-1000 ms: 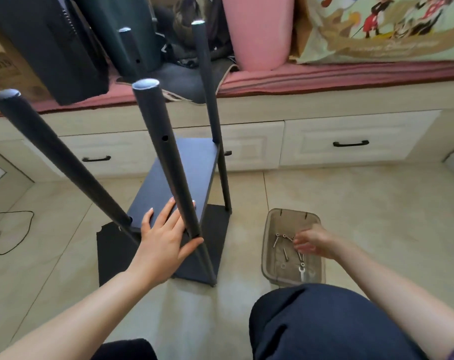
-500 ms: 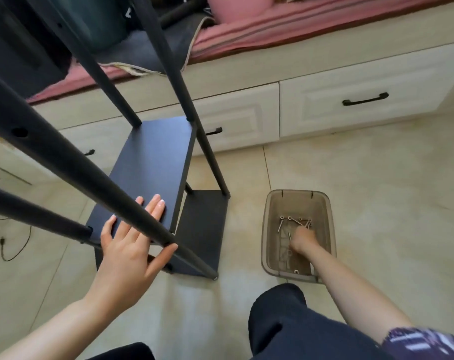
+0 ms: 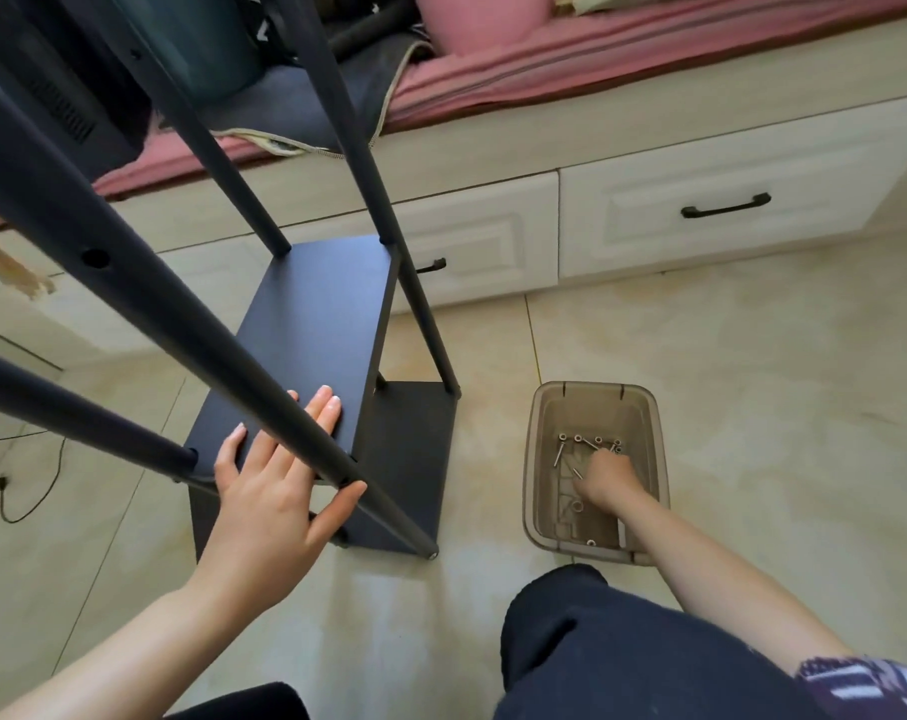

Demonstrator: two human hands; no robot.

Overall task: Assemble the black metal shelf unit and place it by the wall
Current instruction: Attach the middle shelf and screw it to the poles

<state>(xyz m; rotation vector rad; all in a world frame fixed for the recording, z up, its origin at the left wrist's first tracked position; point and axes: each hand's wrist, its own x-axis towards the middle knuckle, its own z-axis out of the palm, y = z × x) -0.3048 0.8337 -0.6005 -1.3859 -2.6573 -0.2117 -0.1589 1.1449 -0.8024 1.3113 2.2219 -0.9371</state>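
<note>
Shelf unit point(image 3: 321, 330): no legible txt.

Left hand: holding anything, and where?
Left hand holds nothing; flat fingers rest on the black metal shelf panel, thumb against the near black round post.

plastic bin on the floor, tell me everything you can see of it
The plastic bin is a translucent brownish rectangular tub, open-topped, with a rolled rim and two notches on its far wall. It stands upright on the tiled floor, right of the black shelf unit and apart from it. Silver bolts lie scattered inside. The right hand reaches into it among them.
</note>
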